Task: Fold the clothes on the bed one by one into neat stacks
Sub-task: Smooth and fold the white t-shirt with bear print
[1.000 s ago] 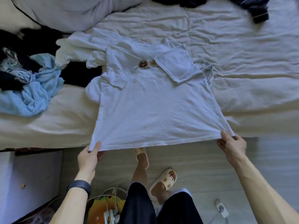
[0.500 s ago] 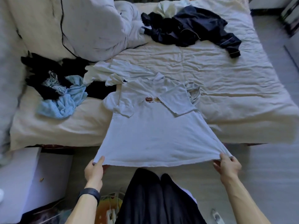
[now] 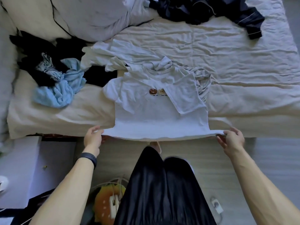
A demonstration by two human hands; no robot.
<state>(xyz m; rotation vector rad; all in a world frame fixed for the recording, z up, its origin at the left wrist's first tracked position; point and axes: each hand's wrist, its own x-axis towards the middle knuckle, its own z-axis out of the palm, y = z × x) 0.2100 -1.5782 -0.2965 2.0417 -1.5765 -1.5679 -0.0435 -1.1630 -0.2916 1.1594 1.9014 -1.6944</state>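
A white T-shirt point(image 3: 155, 114) with a small donut print lies at the near edge of the bed point(image 3: 235, 75), both sleeves folded in over its chest. Its hem hangs past the mattress edge, stretched level between my hands. My left hand point(image 3: 93, 138) pinches the hem's left corner. My right hand point(image 3: 232, 138) pinches the right corner. Behind the shirt lies a crumpled white garment point(image 3: 116, 57).
A light blue knit point(image 3: 60, 90) and black clothes point(image 3: 40, 51) are heaped at the left. A dark navy garment point(image 3: 211, 12) sprawls at the far side, beside a big pillow point(image 3: 90, 15). A white nightstand point(image 3: 21, 168) stands below left; cables and a power strip point(image 3: 113, 203) lie on the floor.
Both hands have lifted the hem and carried it toward the bed, so the hanging part of the shirt is shorter. The hem is now stretched flat and level.
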